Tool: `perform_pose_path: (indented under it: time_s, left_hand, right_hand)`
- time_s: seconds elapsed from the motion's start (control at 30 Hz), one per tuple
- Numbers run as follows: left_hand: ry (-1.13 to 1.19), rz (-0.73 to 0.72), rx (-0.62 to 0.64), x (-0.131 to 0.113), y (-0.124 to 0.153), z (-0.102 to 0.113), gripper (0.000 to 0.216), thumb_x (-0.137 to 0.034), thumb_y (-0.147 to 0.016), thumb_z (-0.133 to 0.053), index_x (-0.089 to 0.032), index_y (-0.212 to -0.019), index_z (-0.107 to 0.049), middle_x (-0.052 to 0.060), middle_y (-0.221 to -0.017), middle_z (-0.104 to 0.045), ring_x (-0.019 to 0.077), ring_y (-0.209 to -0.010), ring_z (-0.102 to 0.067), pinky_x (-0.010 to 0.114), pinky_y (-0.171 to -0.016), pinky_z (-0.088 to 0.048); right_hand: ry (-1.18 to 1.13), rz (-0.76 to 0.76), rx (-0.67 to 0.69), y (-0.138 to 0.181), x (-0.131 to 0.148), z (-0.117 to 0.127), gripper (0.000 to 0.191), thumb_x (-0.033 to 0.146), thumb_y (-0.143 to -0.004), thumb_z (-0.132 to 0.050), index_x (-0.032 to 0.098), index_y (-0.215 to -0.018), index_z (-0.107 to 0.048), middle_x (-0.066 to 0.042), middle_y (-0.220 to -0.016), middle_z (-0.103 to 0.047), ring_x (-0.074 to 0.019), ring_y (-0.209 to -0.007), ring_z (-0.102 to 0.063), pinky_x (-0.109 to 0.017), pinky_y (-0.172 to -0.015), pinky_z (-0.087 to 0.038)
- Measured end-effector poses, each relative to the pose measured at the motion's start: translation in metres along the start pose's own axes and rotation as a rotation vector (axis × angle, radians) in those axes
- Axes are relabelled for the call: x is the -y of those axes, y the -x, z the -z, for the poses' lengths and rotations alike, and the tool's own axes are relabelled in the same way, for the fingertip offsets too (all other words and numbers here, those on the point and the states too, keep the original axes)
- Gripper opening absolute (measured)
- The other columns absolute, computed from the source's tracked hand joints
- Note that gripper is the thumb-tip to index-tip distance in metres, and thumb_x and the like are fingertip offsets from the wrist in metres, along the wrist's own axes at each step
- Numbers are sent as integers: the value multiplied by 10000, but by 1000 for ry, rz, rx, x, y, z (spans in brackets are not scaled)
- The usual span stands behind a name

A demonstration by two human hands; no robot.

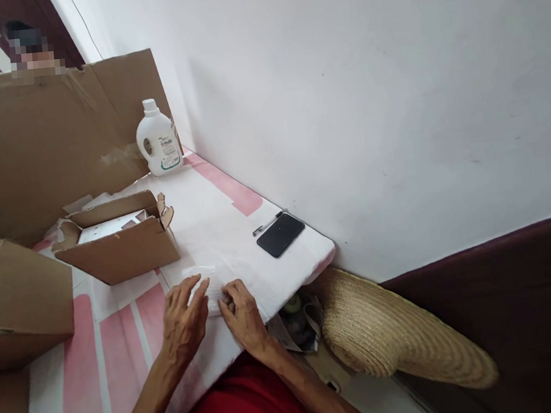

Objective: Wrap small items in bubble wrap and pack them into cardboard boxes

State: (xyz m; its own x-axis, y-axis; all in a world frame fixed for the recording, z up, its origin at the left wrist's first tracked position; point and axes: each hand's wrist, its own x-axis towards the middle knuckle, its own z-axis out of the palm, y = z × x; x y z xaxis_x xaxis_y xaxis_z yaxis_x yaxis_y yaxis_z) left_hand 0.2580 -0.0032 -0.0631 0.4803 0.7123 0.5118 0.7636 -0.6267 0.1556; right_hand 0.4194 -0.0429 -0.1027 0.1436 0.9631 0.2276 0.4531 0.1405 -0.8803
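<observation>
A clear, crinkled plastic wrapping (214, 290), bubbly in texture, lies on the table between my two hands. My left hand (186, 314) hovers at its left side, fingers stretched and apart, holding nothing. On the right side, my right hand (242, 315) has its fingers curled down with the thumb close to the fingertips, closed on the wrapping's edge. What lies inside the wrapping is hard to make out. Just behind my left hand stands an open cardboard box (134, 248) with white flat boxes inside.
A black phone (281, 234) and a pen (267, 223) lie near the wall. Farther back stands a white detergent bottle (160, 142) before a tall cardboard sheet (57, 142). Another cardboard box (32, 295) is at left. A straw hat (387, 325) hangs beyond the table edge. Someone is behind the cardboard.
</observation>
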Motion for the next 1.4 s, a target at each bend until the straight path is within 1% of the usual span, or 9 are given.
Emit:
perform_pose_path:
  time_s: [0.13, 0.23, 0.33, 0.43, 0.63, 0.87, 1.03, 1.13, 1.4]
  left_hand:
    - [-92, 91, 64, -6, 26, -33, 642, -373, -993, -496, -150, -1568, -316, 209, -1582, -415, 342, -1478, -374, 500, -1125, -389]
    - [-89, 117, 122, 0, 35, -51, 622, -350, -996, -452, -200, -1582, -303, 171, -1628, -352, 328, -1519, -302, 525, -1181, -323]
    - [-62, 115, 150, 4, 40, -57, 588, -256, -964, -425, -207, -1550, -386, 150, -1605, -404, 304, -1526, -295, 523, -1214, -266]
    - [-51, 116, 170, 5, 41, -57, 593, -263, -933, -458, -207, -1523, -437, 148, -1596, -421, 314, -1526, -291, 538, -1221, -242]
    - [-50, 169, 198, 0, 38, -57, 634, -254, -907, -482, -197, -1535, -412, 160, -1635, -343, 329, -1535, -260, 576, -1216, -220]
    - [-138, 203, 124, -7, 44, -37, 614, -409, -908, -546, -155, -1464, -493, 182, -1476, -554, 306, -1364, -512, 476, -1088, -427]
    - [-91, 659, 213, -18, 43, -21, 413, -399, -946, -478, -165, -1251, -628, 185, -1260, -660, 336, -1162, -617, 483, -989, -445]
    - [49, 798, 319, -21, 35, -9, 313, -330, -896, -545, -172, -1153, -628, 164, -1180, -676, 334, -1135, -625, 462, -978, -434]
    - [486, 724, 317, -11, 43, 26, 129, -228, -772, -620, -229, -882, -554, 29, -974, -653, 185, -918, -609, 283, -815, -470]
  right_hand:
    - [130, 13, -35, 3, 7, 4, 315, 72, -837, -512, 170, -1119, -612, -112, -1079, -586, -255, -1019, -608, -422, -919, -558]
    - [297, 134, -60, -3, 18, 9, 470, 141, -911, -509, 132, -1381, -523, -195, -1336, -551, -313, -1252, -536, -496, -1061, -489]
    - [380, 355, 136, -20, 22, 8, 550, 287, -988, -520, 135, -1509, -429, -174, -1542, -459, -323, -1452, -377, -530, -1203, -330]
    - [424, 392, 344, -37, 10, -1, 635, 445, -1013, -512, 111, -1540, -393, -178, -1603, -391, -314, -1518, -295, -538, -1243, -245]
    - [456, 362, 396, -41, -11, -10, 669, 488, -1035, -450, 107, -1572, -334, -178, -1629, -332, -289, -1539, -258, -531, -1248, -226]
    - [415, 277, 408, -65, 4, 3, 357, 210, -988, -471, 195, -1314, -613, -130, -1324, -662, -270, -1258, -577, -439, -1055, -431]
    - [471, 117, 538, -93, 24, 10, 273, 116, -776, -605, 171, -1041, -647, -123, -1139, -647, -274, -1101, -573, -350, -924, -418]
    - [466, -12, 621, -100, 29, 10, 282, 156, -699, -701, 148, -970, -621, -103, -989, -641, -261, -917, -589, -335, -793, -411]
    - [154, -67, 859, -88, 31, 27, 155, 294, -763, -740, 185, -808, -640, 48, -735, -565, -144, -720, -528, -229, -642, -373]
